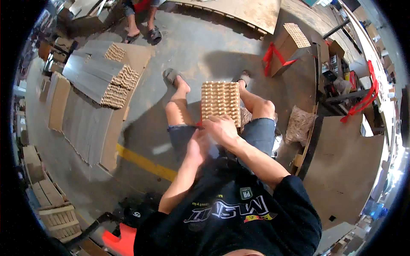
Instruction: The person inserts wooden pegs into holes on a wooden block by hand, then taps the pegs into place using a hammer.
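Between my knees stands an upright bundle of long strips (220,101), its top a grid of knobbly golden-brown ends. A red strap (199,123) shows along its near left edge. My right hand (222,129) is closed at the bundle's near edge, knuckles up, its fingertips hidden. Just left of it and lower, my left hand (197,146) is partly blurred, its fingers drawn together by the red strap. Both hands meet where the strap disappears among the fingers, so its end cannot be made out.
On the left, long grey strips (96,77) lie stacked on cardboard (141,59). A similar bundle tied with red strap (284,51) stands ahead right. Nearer right are a bag of small tan pieces (300,126) and a large board (344,166). Another person's feet (143,35) show far left.
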Tool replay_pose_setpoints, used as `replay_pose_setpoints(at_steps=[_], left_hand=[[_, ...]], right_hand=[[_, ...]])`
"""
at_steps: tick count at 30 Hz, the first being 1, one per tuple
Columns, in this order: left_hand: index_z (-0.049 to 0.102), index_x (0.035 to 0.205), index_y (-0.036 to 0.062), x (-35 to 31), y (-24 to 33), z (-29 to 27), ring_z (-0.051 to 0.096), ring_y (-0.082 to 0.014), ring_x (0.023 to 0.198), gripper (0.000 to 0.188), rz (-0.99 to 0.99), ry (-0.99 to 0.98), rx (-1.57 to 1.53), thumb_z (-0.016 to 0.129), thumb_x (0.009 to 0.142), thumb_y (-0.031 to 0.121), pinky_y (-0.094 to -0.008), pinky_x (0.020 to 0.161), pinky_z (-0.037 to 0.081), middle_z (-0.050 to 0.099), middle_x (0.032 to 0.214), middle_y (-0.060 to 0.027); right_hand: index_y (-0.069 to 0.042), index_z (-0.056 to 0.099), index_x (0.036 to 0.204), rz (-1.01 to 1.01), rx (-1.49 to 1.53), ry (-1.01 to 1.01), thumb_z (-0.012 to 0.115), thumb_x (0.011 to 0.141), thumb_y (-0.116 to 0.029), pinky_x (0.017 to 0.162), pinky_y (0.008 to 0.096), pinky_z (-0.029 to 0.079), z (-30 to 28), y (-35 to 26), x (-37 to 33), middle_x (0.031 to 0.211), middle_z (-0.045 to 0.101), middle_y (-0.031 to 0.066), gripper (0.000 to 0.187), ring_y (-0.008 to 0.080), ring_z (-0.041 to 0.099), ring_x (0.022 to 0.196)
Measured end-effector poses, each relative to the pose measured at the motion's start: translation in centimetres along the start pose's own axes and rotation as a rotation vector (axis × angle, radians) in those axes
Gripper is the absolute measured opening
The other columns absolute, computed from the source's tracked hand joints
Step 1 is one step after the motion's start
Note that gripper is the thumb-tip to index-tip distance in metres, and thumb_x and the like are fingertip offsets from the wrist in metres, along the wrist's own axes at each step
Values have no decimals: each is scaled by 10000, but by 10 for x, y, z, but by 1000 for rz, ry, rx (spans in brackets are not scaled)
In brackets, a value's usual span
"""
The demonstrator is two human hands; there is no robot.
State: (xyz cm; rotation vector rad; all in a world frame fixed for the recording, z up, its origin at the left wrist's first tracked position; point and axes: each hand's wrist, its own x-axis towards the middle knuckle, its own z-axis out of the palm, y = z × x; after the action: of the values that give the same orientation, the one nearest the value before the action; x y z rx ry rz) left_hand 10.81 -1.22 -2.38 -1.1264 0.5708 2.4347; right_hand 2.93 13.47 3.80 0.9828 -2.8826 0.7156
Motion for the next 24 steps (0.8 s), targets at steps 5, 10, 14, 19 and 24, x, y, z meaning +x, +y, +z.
replay_pose_setpoints(at_steps=[5, 10, 14, 19, 24], left_hand=[[673, 1064, 101, -37, -17, 35, 668, -212, 757, 511, -35, -9, 195, 451, 1055, 561, -343, 643, 555, 697, 900, -49], [672, 1186, 114, -25, -33, 13, 668, -151, 811, 661, -84, -61, 605, 368, 1032, 680, -328, 685, 550, 710, 951, -21], [665, 1183, 130, -14, -35, 15, 635, -118, 733, 638, -161, -158, 647, 340, 1048, 663, -287, 623, 516, 702, 950, 0], [657, 1138, 130, -16, -40, 30, 585, -103, 666, 554, -144, -97, 620, 345, 1081, 584, -277, 583, 495, 695, 922, 7], [655, 1234, 76, -21, -36, 38, 531, -98, 631, 523, -193, -107, 506, 399, 1090, 509, -246, 533, 440, 570, 782, 8]], right_hand=[[-137, 745, 991, 144, 363, 110, 715, 843, -257, 760, 479, 546, -21, -17, -57, 909, 695, 80, 193, 316, 683, 825], [-95, 723, 1034, 240, 423, -144, 715, 827, -226, 871, 434, 517, -30, -15, -82, 982, 706, 125, 245, 339, 653, 945], [-77, 715, 1024, 353, 613, -160, 731, 838, -210, 845, 444, 517, -40, -9, -81, 940, 694, 148, 229, 354, 647, 933], [-43, 700, 1113, 395, 709, -115, 659, 920, -137, 793, 414, 555, -64, -14, -74, 999, 711, 174, 218, 350, 690, 875], [-6, 656, 1163, 593, 745, 135, 662, 983, -81, 828, 316, 558, -54, 14, -86, 990, 749, 136, 195, 188, 708, 900]])
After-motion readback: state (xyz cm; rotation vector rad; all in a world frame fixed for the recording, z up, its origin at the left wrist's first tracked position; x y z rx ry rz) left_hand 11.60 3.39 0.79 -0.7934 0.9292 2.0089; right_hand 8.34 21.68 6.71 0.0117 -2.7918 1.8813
